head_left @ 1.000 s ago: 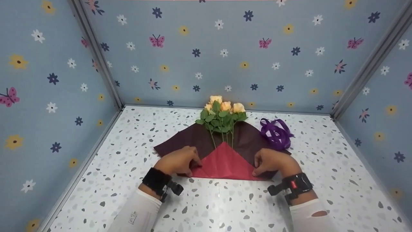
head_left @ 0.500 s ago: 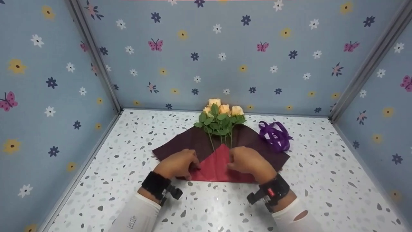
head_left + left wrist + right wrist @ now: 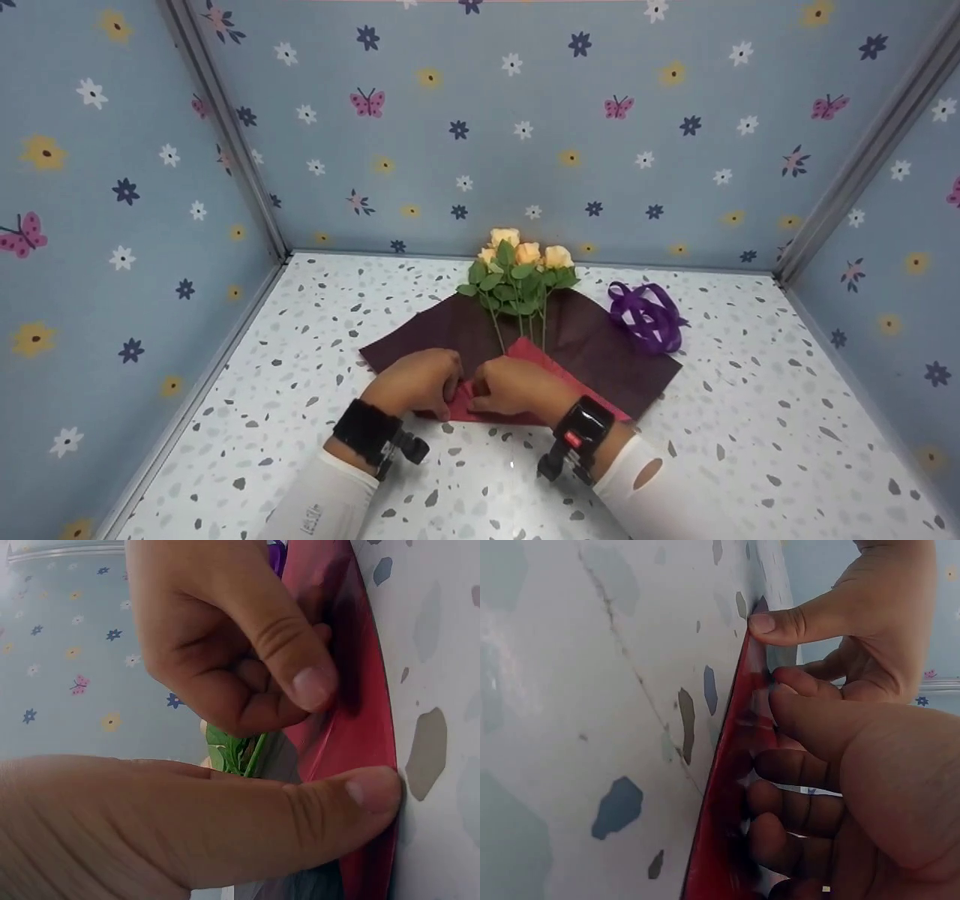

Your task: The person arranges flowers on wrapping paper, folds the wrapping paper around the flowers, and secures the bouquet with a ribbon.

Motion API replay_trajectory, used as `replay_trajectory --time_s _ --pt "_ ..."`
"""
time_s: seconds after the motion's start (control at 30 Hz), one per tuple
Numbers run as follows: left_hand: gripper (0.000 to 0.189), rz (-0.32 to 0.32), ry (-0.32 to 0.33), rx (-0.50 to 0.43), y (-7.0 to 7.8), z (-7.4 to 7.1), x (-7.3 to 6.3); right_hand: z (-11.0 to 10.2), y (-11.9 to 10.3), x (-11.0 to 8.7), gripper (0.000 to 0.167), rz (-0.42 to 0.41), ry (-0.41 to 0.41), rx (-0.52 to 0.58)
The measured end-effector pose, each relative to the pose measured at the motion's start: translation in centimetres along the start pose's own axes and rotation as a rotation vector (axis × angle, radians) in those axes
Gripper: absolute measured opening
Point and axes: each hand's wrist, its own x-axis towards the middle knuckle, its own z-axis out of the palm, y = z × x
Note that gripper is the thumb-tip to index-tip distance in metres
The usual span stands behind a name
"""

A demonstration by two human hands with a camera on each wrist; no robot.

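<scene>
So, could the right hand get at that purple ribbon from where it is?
Probably yes: only red paper and dark paper seem to lie between the right hand and the purple ribbon, with nothing tall blocking the way.

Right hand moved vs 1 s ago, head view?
Yes: the right hand went left over the red paper, away from the purple ribbon, toward the left hand.

Dark maroon paper spread flat; red flap folded up over rose stems.
</scene>
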Motion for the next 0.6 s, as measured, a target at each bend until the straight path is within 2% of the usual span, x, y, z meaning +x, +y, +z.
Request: replay_trajectory --time_s 0.13,0.23,0.37,0.6 --pt "0.034 -0.014 -0.013 -0.005 -0.1 0.0 -0.2 0.4 0.1 0.2 0.039 0.023 -0.024 0.026" --pt "0.035 -0.028 -0.023 -0.007 -0.2 0.0 -0.2 0.4 0.2 0.0 0.03 0.02 -0.032 0.05" --pt "0.035 -0.036 -0.03 0.004 -0.1 0.2 -0.2 0.5 0.6 -0.4 0.023 -0.016 -0.02 0.072" --pt "0.036 -0.009 -0.01 0.06 0.3 0.4 0.0 0.5 1.9 -2.0 0.02 -0.09 0.036 0.094"
